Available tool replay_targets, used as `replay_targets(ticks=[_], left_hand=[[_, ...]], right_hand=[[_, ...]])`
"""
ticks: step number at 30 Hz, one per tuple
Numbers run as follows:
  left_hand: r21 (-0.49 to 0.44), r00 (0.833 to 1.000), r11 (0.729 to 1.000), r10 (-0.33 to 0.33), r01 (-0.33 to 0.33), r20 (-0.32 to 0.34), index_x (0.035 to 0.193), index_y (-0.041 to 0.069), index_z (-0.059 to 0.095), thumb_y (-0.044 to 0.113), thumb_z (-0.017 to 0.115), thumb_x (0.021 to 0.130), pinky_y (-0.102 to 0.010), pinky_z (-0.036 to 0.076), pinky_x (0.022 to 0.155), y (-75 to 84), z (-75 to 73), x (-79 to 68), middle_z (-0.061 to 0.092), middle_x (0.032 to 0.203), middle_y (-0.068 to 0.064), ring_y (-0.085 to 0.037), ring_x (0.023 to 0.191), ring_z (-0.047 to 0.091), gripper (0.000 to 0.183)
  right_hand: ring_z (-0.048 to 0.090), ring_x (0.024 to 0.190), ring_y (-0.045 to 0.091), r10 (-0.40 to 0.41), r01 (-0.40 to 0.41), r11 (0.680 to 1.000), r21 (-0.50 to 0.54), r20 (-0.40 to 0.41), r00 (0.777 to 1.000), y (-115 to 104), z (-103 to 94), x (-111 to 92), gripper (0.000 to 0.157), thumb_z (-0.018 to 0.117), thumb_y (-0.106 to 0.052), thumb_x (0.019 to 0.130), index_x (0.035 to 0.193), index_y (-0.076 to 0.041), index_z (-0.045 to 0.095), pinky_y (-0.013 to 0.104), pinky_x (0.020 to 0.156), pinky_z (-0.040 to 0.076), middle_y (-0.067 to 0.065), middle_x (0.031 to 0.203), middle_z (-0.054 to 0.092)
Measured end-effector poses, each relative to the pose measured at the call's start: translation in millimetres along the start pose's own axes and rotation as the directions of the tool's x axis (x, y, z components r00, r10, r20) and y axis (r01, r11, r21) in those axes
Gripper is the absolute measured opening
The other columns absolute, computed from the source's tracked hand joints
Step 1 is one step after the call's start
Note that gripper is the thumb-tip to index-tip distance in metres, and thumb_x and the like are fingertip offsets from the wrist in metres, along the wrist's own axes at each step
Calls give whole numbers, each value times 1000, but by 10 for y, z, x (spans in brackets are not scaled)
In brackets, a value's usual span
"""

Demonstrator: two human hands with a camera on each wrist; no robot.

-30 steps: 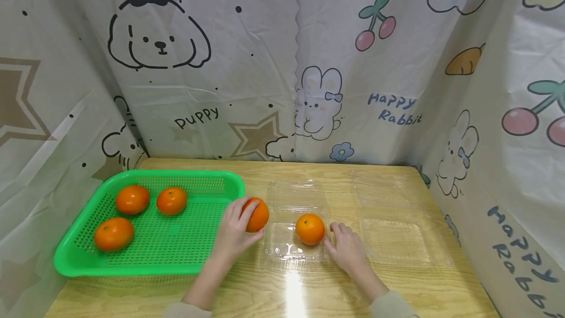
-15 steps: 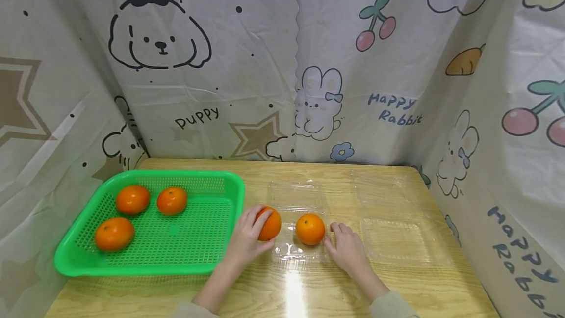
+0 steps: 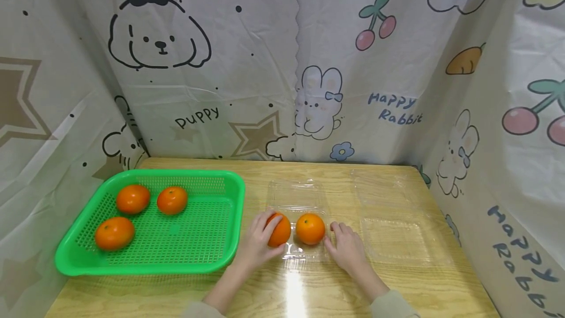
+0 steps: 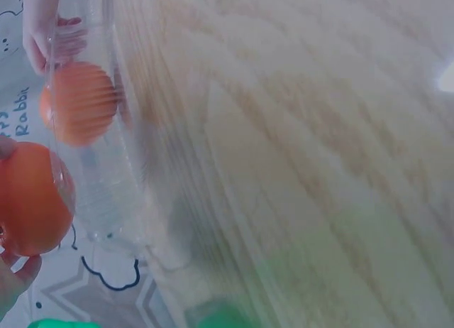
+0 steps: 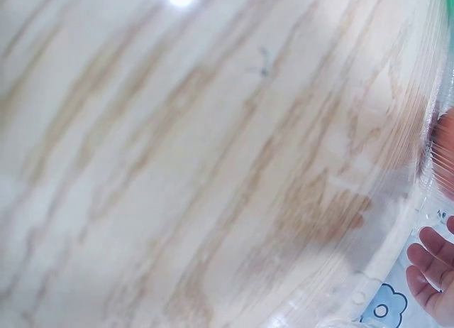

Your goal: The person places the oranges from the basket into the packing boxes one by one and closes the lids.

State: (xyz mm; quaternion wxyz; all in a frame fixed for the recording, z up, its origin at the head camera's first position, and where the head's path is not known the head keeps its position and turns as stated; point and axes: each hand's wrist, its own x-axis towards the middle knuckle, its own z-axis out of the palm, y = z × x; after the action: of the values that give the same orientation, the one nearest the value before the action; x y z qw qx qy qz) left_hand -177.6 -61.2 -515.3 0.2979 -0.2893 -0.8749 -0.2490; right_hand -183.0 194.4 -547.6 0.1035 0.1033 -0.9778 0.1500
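In the head view my left hand [image 3: 256, 245] grips an orange [image 3: 281, 230] from its left side, over the left half of a clear plastic clamshell box [image 3: 304, 256] that lies with its lid folded back. The left wrist view shows this orange [image 4: 35, 200] between thumb and fingers, at the box's wall. A second orange [image 3: 310, 228] sits in the box on the right. My right hand [image 3: 347, 248] is at the box's right edge, fingers loosely bent, holding nothing. Those fingers appear beside the box in the right wrist view, with part of an orange [image 5: 444, 154] behind the plastic.
A green basket [image 3: 238, 239] with three oranges, one of them a nearby orange [image 3: 172, 200], stands on the left of the wooden table [image 3: 335, 293]. Another opened clear box [image 3: 395, 239] lies on the right. A printed curtain [image 3: 251, 38] closes off the back and sides.
My left hand has carried its orange rightward from beside the basket's edge to over the box, close to the second orange. The right hand has stayed in place.
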Motion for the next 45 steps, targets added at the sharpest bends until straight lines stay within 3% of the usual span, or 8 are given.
replay_targets(ticks=[12,22,33,40,45], left_hand=[[-41,990,996,-69,75,123,115,10,56,29,76,63,-45,48,83,90,96,-12,50,119,-10,-28,107,48,60],[-17,955,986,-158,168,251,119,13,55,34,74,67,-43,46,89,134,135,-25,48,122,-8,-26,112,47,59],[14,918,979,-194,202,345,122,10,53,36,71,70,-43,45,89,148,194,-44,47,124,-9,-26,112,45,62],[36,908,979,-200,201,368,123,9,53,37,70,70,-43,44,91,157,210,-30,48,125,-10,-27,113,46,62],[54,882,973,-226,224,413,124,9,53,36,68,70,-44,41,94,173,208,3,48,124,-11,-29,114,45,62]], right_hand=[[55,82,24,1,-1,1000,-1,12,1000,5,0,5,25,57,-29,83,98,-10,55,39,66,46,6,91,58],[55,79,23,-13,13,1000,10,-20,1000,2,11,0,24,57,-30,82,97,-11,55,37,64,46,5,89,58],[56,83,24,10,-10,1000,18,4,1000,-1,19,-6,25,57,-30,82,97,-11,55,39,67,46,6,91,58],[56,84,23,15,-15,1000,9,8,1000,-5,17,-3,25,57,-30,82,99,-11,55,39,68,46,5,92,58],[56,82,23,5,-5,1000,7,-3,1000,-4,19,-5,24,58,-30,82,97,-12,55,38,66,46,4,89,58]])
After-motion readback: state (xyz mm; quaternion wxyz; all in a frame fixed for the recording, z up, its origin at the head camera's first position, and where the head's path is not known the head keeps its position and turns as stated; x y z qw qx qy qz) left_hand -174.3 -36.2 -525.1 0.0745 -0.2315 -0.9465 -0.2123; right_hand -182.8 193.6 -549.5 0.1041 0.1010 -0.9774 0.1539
